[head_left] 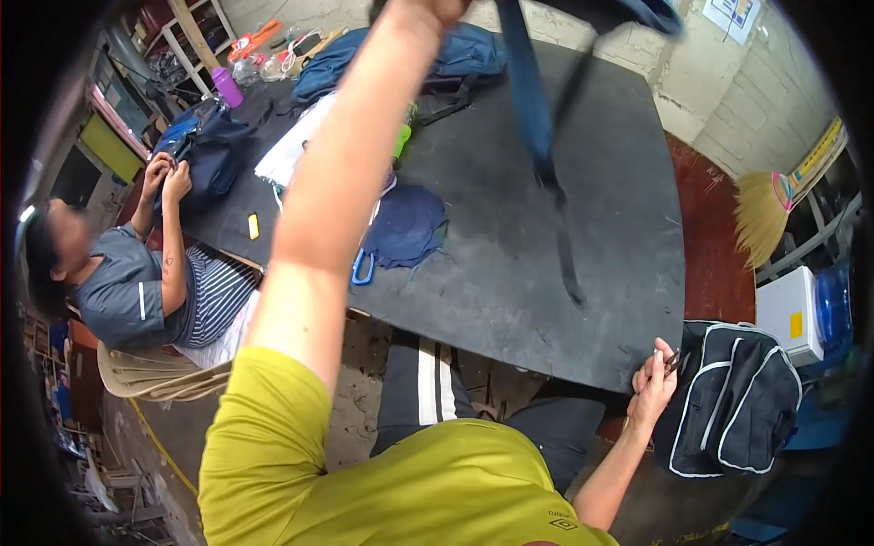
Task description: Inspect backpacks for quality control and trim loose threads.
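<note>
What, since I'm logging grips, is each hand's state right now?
Left hand: mostly cut off by the upper edge; grip cannot be told.
Right hand: closed on a small dark object.

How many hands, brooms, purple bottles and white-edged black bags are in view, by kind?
Hands: 4 (wearer's left hand, partly cut off; right hand; co-worker's two hands)
Brooms: 1
Purple bottles: 1
White-edged black bags: 1
Total: 7

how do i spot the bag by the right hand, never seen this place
Start at the big dark table, then its near right corner, by the person's right hand. Just right of that hand is the black bag, set apart from the blue bags on the table by its white edging.
</note>
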Action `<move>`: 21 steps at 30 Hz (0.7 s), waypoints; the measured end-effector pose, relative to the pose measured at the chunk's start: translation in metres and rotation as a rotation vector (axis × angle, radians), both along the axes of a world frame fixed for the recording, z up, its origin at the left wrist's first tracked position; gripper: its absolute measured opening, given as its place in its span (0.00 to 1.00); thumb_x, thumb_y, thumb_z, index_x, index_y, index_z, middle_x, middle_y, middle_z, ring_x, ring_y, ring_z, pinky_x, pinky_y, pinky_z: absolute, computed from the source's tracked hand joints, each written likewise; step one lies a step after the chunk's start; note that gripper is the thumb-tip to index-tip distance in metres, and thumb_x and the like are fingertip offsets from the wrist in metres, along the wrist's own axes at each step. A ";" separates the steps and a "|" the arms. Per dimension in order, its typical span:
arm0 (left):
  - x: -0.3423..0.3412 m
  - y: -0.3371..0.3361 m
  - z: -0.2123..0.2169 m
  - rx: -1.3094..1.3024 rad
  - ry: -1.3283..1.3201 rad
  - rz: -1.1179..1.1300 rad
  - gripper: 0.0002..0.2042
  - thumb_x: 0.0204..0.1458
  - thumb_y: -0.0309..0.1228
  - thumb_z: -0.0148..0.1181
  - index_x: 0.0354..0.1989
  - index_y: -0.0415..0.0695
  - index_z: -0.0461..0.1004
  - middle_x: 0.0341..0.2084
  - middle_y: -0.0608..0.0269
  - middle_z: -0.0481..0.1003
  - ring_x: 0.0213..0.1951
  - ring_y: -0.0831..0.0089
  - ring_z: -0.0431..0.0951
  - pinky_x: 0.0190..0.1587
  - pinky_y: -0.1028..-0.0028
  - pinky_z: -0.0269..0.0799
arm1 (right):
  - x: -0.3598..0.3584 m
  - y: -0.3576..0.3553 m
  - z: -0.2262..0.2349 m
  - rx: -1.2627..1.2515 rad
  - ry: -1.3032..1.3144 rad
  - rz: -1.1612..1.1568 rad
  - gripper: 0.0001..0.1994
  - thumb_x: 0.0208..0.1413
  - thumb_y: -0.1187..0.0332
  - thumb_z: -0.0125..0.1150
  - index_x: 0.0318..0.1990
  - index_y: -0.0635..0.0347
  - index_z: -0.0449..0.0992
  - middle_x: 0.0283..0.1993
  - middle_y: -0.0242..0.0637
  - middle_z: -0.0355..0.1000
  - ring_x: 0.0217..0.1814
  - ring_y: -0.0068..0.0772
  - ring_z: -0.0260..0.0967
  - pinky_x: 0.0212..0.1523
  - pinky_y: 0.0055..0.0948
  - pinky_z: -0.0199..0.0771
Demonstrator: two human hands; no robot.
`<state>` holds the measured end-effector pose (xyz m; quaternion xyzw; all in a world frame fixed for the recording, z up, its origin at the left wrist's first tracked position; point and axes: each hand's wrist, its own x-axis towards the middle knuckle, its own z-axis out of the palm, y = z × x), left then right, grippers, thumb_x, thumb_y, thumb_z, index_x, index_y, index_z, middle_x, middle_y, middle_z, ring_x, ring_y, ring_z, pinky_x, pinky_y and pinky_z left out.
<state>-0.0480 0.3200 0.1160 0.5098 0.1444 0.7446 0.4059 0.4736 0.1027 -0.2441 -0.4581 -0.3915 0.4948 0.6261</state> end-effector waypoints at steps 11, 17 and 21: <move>-0.102 0.026 -0.134 -0.472 -0.015 0.625 0.17 0.63 0.38 0.71 0.56 0.44 0.81 0.42 0.63 0.83 0.41 0.68 0.82 0.45 0.67 0.78 | -0.019 0.016 -0.006 0.045 -0.170 -0.005 0.05 0.75 0.66 0.64 0.49 0.56 0.79 0.28 0.14 0.59 0.19 0.06 0.45 0.19 0.17 0.41; 0.158 -0.141 -0.330 -0.408 0.453 0.379 0.22 0.62 0.30 0.70 0.64 0.41 0.78 0.56 0.60 0.81 0.57 0.67 0.81 0.62 0.63 0.77 | 0.085 -0.002 0.077 0.200 -1.265 -0.624 0.12 0.70 0.65 0.71 0.42 0.65 0.79 0.33 0.28 0.74 0.33 0.24 0.69 0.37 0.28 0.72; 0.188 -0.205 -0.349 -0.230 0.956 0.490 0.17 0.57 0.27 0.70 0.55 0.42 0.84 0.55 0.53 0.82 0.58 0.53 0.81 0.62 0.59 0.75 | 0.159 0.017 0.080 -0.520 -1.579 -0.806 0.42 0.57 0.43 0.77 0.72 0.59 0.72 0.68 0.51 0.77 0.71 0.57 0.74 0.68 0.51 0.75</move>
